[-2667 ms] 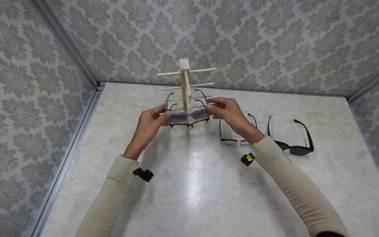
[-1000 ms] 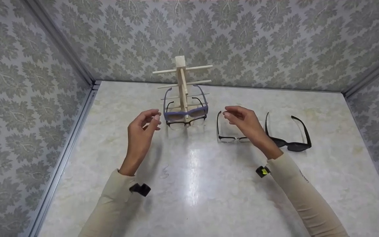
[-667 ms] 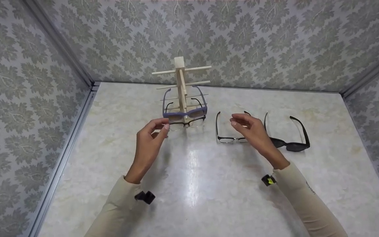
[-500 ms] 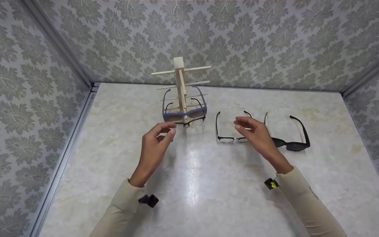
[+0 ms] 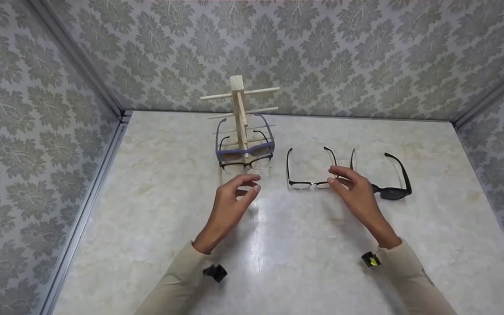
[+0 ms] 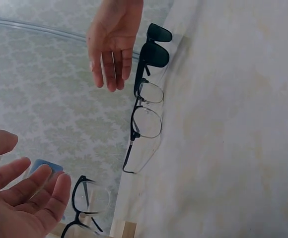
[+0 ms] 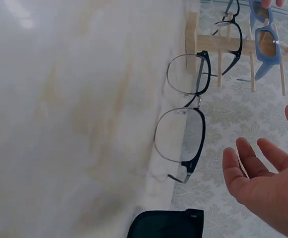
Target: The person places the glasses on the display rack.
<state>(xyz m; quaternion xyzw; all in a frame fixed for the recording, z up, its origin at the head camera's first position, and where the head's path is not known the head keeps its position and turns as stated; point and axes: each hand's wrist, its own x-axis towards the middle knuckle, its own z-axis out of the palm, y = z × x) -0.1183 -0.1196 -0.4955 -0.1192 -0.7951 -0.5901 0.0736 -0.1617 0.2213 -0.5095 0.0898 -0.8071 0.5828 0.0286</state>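
Observation:
My left hand (image 5: pixel 234 199) hovers over the table in front of the wooden glasses rack (image 5: pixel 239 105), fingers loosely bent, holding nothing. Blue-purple sunglasses (image 5: pixel 260 151) hang on the rack, just above dark-rimmed eyeglasses (image 5: pixel 234 165). To the right, my right hand (image 5: pixel 359 197) is also without a thing in it. It floats above black half-rim eyeglasses (image 5: pixel 295 183) and black sunglasses (image 5: pixel 395 193), covering part of both in the head view. In the right wrist view, a gap shows between the relaxed fingers (image 7: pixel 255 183) and these eyeglasses.
The rack's upper wooden pegs (image 5: pixel 263 91) stick out on both sides. Behind the marbled table (image 5: pixel 169 144) stands a patterned wall (image 5: pixel 278 52), with a metal-framed side panel (image 5: pixel 81 61) on the left. A small black camera (image 5: pixel 215 273) sits at the left wrist.
Earlier both hands held the blue-purple sunglasses at the rack; they have let go. The left hand has since drawn back toward me and rightward, the right hand back and to the right.

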